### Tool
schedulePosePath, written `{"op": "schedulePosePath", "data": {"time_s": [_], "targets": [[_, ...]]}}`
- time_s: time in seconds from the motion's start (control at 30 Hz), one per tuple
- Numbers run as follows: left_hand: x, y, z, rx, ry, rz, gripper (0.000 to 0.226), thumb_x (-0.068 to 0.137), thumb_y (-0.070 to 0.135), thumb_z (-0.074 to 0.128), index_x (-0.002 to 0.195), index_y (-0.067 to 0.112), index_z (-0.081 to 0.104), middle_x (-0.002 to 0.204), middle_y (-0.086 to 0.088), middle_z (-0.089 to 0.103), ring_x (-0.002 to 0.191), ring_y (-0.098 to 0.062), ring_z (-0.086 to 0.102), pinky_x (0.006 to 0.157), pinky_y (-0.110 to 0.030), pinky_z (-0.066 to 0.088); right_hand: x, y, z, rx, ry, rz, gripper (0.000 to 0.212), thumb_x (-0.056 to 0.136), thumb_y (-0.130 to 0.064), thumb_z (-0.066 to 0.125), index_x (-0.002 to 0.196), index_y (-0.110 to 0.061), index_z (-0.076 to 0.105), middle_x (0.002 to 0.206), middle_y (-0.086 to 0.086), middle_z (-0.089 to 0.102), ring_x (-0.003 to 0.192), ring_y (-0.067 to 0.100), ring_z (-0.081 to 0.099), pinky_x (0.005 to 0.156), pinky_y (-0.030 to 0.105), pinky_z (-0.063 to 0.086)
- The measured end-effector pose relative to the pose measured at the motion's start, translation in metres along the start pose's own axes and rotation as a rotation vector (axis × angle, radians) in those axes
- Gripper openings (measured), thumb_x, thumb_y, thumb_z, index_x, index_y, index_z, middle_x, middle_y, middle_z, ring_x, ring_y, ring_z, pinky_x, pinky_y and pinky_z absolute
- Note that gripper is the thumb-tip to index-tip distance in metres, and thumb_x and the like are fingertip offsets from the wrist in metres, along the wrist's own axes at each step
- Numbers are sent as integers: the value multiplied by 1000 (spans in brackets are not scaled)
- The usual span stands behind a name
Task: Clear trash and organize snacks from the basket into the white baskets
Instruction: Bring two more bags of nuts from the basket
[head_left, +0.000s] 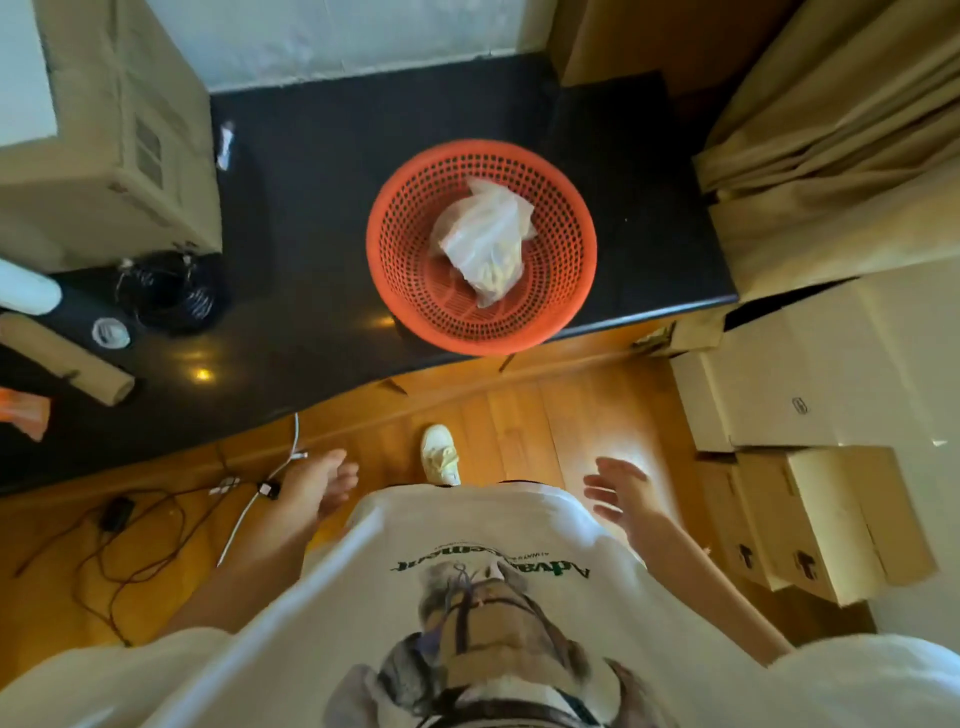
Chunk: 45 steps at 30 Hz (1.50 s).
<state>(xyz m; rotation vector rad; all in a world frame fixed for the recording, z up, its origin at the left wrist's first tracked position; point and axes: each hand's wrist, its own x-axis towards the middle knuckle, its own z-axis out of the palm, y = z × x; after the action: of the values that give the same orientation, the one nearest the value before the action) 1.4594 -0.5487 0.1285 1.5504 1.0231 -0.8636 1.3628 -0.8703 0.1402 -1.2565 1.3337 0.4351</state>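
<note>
We see the orange basket (481, 247) at 12 o'clock with a plastic bag (485, 240) inside — left hand (318, 483) and right hand (618, 491) spread, holding nothing.

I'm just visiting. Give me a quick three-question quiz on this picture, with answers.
1. True or false: the left hand holds something.
2. What lies in the orange basket? A) a plastic bag B) a shoe C) a cable coil
3. What does the basket stand on?

Key: 1. False; both it and the right hand are open and empty. 2. A, the plastic bag. 3. The black counter, near its front edge.
</note>
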Motion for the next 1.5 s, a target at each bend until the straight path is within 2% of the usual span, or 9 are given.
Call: {"op": "schedulePosePath", "data": {"time_s": [0.13,0.5,0.63,0.8,0.93,1.07,1.2,1.43,1.5], "targets": [[12,89,39,-57,1,123,23,96,19,44,114,16,59,103,-4,65,90,-16,61,73,-28,47,16,-20,2,97,59,35,27,94,-11,46,118,-2,55,80,9,60,72,22,56,71,33,43],[72,162,163,-309,-222,23,33,92,4,50,125,7,51,103,-8,63,100,-20,60,84,-31,48,101,-184,82,-34,-58,-432,16,90,-1,51,100,-9,61,76,2,63,63,5,61,57,16,50],[99,168,215,-321,-175,-13,55,83,-2,61,134,5,40,118,-8,50,116,-22,50,93,-34,42,151,-226,117,-257,6,-610,29,85,1,55,112,-9,59,102,5,63,89,12,58,86,19,47],[130,168,245,-224,-48,145,49,70,-8,72,116,3,56,118,-11,59,114,-23,54,102,-46,42,204,-251,143,-717,23,-890,52,82,0,51,132,-11,43,131,10,46,118,24,48,93,24,36],[134,169,251,-247,-1,305,39,63,-14,75,95,5,63,91,-7,68,79,-7,65,92,-42,51,224,-259,154,-776,-47,-964,64,81,-5,53,141,-16,31,144,7,33,131,24,37,103,31,33],[136,171,255,-233,-2,387,40,65,-5,79,102,0,64,105,-16,68,95,-18,67,94,-38,50,235,-263,162,-792,-61,-1016,57,88,-14,49,142,-21,31,149,3,29,136,20,30,108,33,31],[137,175,256,-219,-15,462,39,67,3,80,100,4,61,105,-14,66,91,-8,62,91,-29,46,245,-266,163,-848,-100,-1052,51,89,-18,53,139,-23,39,146,-1,35,135,15,31,110,31,30],[129,177,250,-188,-34,476,38,74,-3,73,77,33,61,68,19,69,71,12,63,68,-5,44,228,-266,159,-480,-41,-837,29,76,-13,62,105,-9,60,104,9,64,94,20,61,79,35,52],[118,178,242,-182,-91,466,35,76,-3,71,87,30,65,78,17,72,77,9,65,69,-5,45,215,-265,151,-383,-14,-806,22,75,-11,67,95,-11,61,91,6,65,84,19,61,73,33,50]]}}
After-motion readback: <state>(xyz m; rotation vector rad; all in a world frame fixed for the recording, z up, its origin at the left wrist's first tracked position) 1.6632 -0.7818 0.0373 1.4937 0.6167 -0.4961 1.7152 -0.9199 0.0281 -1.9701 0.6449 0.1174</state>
